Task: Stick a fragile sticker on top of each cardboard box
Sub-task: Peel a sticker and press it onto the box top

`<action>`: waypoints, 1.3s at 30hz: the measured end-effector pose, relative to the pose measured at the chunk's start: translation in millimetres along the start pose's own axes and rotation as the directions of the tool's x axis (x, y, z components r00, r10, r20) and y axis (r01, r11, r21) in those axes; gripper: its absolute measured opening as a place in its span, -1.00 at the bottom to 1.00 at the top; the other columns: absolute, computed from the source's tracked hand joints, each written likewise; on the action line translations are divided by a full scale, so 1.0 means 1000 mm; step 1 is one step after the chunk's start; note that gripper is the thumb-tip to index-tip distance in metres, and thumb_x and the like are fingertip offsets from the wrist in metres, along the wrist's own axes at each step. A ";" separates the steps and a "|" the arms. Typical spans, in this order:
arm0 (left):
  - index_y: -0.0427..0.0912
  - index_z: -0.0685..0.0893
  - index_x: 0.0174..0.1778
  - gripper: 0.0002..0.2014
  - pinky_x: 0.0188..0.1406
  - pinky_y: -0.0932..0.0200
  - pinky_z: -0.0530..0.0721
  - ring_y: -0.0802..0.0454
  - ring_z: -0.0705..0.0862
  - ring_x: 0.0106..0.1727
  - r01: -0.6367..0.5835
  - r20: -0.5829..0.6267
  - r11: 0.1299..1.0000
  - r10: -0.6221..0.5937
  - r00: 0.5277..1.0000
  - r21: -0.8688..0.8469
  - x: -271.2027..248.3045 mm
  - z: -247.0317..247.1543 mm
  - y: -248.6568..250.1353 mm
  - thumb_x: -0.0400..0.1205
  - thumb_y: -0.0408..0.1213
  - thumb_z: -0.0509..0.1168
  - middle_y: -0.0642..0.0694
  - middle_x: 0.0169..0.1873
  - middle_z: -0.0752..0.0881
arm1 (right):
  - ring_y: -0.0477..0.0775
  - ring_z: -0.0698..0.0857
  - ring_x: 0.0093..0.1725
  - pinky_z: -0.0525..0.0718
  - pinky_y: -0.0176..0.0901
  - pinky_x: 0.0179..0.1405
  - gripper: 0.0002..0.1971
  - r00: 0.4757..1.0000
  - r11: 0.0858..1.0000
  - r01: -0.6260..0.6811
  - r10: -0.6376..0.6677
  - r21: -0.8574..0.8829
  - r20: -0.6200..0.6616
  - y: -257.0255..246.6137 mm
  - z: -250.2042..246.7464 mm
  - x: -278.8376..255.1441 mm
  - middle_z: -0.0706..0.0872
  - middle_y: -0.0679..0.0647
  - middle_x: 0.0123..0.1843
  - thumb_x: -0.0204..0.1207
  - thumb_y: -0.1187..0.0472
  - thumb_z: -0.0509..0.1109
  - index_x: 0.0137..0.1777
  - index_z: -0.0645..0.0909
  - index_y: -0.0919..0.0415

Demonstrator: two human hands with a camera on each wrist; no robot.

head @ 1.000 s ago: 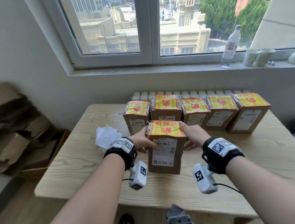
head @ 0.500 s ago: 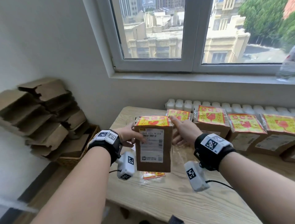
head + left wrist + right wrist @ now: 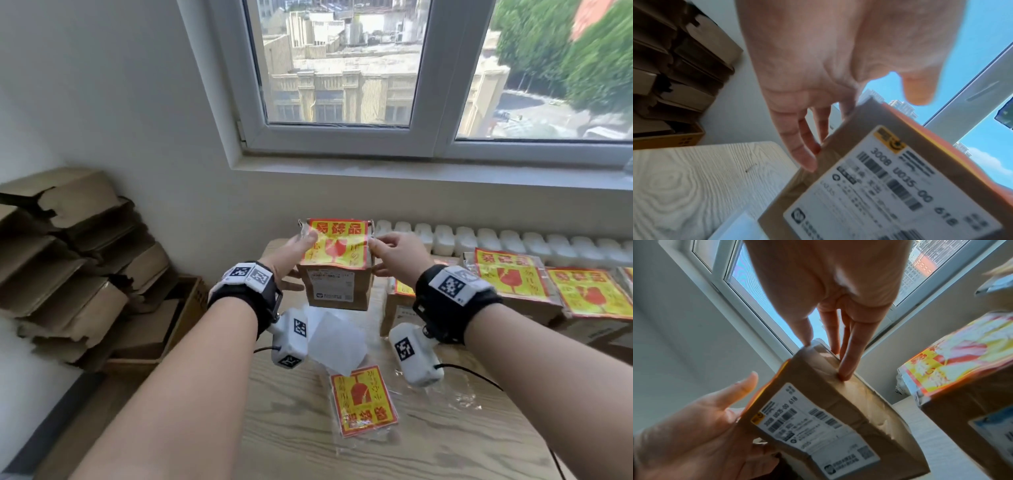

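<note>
both our hands (image 3: 394,255) clasp a stickered brown cardboard box (image 3: 337,286) aloft | neighbouring boxes (image 3: 513,291) already stickered | spare yellow-red fragile stickers (image 3: 363,401) on worktop (image 3: 428,445)

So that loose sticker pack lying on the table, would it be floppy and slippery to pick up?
Probably floppy: the sticker pack looks thin and lies flat on the table. Its clear wrapper looks glossy, so it may slide rather than lift; picking at an edge would likely help. It looks very light.

White-framed window (image 3: 342,68) above wooden table (image 3: 445,445), white radiator (image 3: 479,240), daylit white wall (image 3: 120,102).
</note>
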State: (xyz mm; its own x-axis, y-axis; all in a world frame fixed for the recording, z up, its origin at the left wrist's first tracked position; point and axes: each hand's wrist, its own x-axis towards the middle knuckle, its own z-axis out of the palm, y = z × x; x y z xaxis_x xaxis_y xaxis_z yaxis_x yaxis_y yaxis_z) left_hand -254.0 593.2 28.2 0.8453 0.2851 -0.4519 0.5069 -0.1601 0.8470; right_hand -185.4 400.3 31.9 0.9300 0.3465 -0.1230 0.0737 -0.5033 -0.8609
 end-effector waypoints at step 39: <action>-0.05 0.29 0.58 -0.45 0.28 -0.16 0.64 -0.19 0.63 0.27 0.075 0.019 0.914 -0.090 0.996 0.398 0.111 0.038 -0.028 0.66 -0.09 0.19 -0.19 0.37 0.58 | 0.12 0.61 0.30 0.59 -0.03 0.27 -0.60 0.998 0.779 -0.053 0.069 -0.625 0.002 0.038 0.019 0.041 0.65 0.12 0.33 0.57 0.15 0.31 0.40 0.59 0.14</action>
State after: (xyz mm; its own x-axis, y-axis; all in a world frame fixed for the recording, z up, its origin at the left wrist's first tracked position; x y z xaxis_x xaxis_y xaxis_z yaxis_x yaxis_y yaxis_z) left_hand -168.2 592.9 -56.1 0.7995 0.2803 -0.5313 0.5940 -0.5012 0.6293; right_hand -151.0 410.8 -15.2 0.9321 0.3124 -0.1832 0.2333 -0.9049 -0.3559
